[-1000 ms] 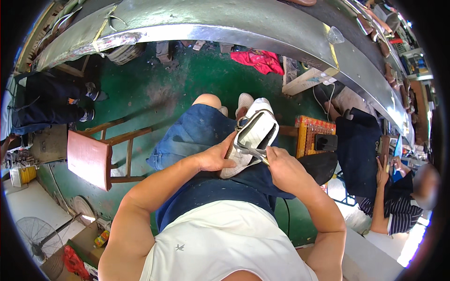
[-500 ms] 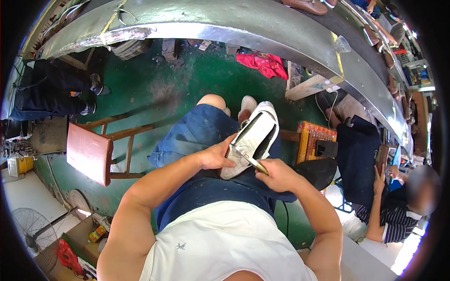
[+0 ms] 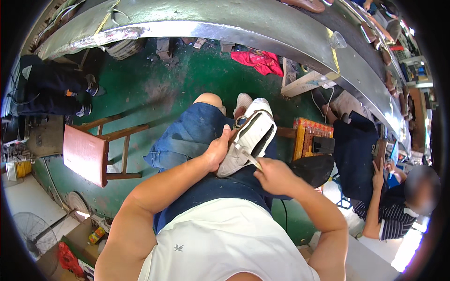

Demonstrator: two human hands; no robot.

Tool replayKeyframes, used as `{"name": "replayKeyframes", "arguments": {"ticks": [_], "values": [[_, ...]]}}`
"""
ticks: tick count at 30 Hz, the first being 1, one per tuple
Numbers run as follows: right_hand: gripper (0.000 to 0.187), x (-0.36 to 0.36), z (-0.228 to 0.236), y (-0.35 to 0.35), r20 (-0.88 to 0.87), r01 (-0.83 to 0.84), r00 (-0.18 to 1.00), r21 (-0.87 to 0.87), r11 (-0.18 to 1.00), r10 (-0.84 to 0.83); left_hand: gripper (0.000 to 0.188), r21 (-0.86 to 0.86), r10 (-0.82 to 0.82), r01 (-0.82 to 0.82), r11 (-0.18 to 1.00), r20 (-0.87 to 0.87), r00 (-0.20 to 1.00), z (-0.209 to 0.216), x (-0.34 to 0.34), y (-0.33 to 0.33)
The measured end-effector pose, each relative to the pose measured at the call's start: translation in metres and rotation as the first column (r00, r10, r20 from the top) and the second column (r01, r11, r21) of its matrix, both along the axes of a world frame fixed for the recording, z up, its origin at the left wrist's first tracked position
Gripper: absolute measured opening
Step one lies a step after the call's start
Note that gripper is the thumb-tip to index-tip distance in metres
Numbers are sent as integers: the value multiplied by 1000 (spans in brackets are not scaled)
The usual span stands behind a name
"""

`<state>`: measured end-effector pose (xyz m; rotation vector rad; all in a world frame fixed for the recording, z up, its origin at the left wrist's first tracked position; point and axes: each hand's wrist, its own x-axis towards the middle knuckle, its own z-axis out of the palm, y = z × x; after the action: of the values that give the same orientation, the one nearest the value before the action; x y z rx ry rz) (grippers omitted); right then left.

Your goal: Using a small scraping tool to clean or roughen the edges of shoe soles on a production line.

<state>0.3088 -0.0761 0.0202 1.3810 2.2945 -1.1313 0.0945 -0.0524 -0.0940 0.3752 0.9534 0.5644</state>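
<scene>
A white shoe (image 3: pixel 251 135) with a dark-edged opening rests tilted across my lap, one end toward my belly and the other pointing away. My left hand (image 3: pixel 219 149) grips its left side, thumb stretched along the edge. In my closed right hand (image 3: pixel 275 176) is a slim, light-coloured hand tool (image 3: pixel 249 156), whose exact kind I cannot make out. The tool's far end lies against the shoe's near part, close to the opening. My right fingers hide most of its handle.
Ahead runs a long metal-edged bench (image 3: pixel 206 32). A stool (image 3: pixel 86 154) stands left, a beaded seat (image 3: pixel 304 140) right. A co-worker (image 3: pixel 393 215) sits at the right, holding a brown shoe. A red cloth (image 3: pixel 260 62) lies on the green floor; a fan (image 3: pixel 35 239) stands lower left.
My left thumb has moved up along the shoe's side, away from the tool's end. The tool has turned slightly in my right hand. The whole view has shifted a little.
</scene>
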Motion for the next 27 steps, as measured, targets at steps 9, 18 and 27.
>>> {"name": "replayKeyframes", "arguments": {"ticks": [9,18,27], "values": [[52,9,4,-6,-94,145,983,-119,982,-157,61,525,211,82,847,-473,856,-58,1,-6],[46,18,-28,-2,-1,167,983,400,901,-181,45,789,340,406,461,-580,741,-27,-1,-4],[21,57,-23,4,-113,349,927,-93,933,-358,54,653,209,732,196,-757,619,-1,-4,2]]}}
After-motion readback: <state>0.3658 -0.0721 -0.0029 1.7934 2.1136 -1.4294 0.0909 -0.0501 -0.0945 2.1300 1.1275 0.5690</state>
